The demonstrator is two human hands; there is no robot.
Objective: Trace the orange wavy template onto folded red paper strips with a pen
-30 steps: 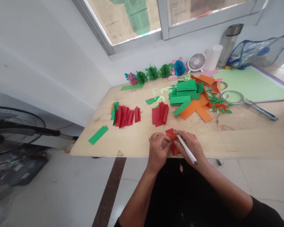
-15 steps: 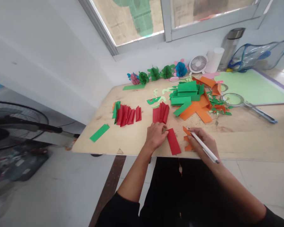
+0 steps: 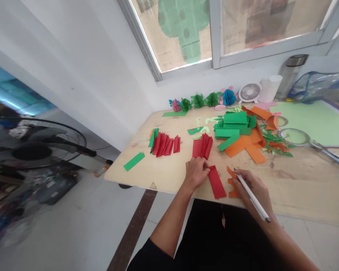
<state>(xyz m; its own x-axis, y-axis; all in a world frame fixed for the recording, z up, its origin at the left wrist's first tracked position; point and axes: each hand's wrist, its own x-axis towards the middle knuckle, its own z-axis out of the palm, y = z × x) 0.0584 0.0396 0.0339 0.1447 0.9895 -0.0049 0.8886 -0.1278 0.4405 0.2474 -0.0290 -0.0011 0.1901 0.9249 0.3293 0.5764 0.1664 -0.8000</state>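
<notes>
My left hand [image 3: 197,174], fingers bent together, presses on the upper corner of a flat red paper strip [image 3: 217,183] near the table's front edge. Just beyond its fingertips stands a bunch of folded red papers [image 3: 205,146]. My right hand [image 3: 255,184] is closed around a white pen [image 3: 252,197], tip pointing up and left. Close beside these fingers lies a cut orange paper piece [image 3: 231,172], partly covered by the hand; whether the fingers touch it, I cannot tell. Farther left is a row of folded red papers [image 3: 164,145], with folded green paper [image 3: 153,138] at its end.
Folded green papers [image 3: 234,124] and orange strips [image 3: 255,152] are heaped beyond my right hand, beside scissors [image 3: 322,148]. Paper flowers [image 3: 198,101], a small fan [image 3: 250,92] and a bottle [image 3: 292,75] line the wall. A green strip [image 3: 133,161] lies at left.
My view has tilted up and turned left, so the table appears lower and farther right. Both hands keep about the same places by the red strip and the pen.
</notes>
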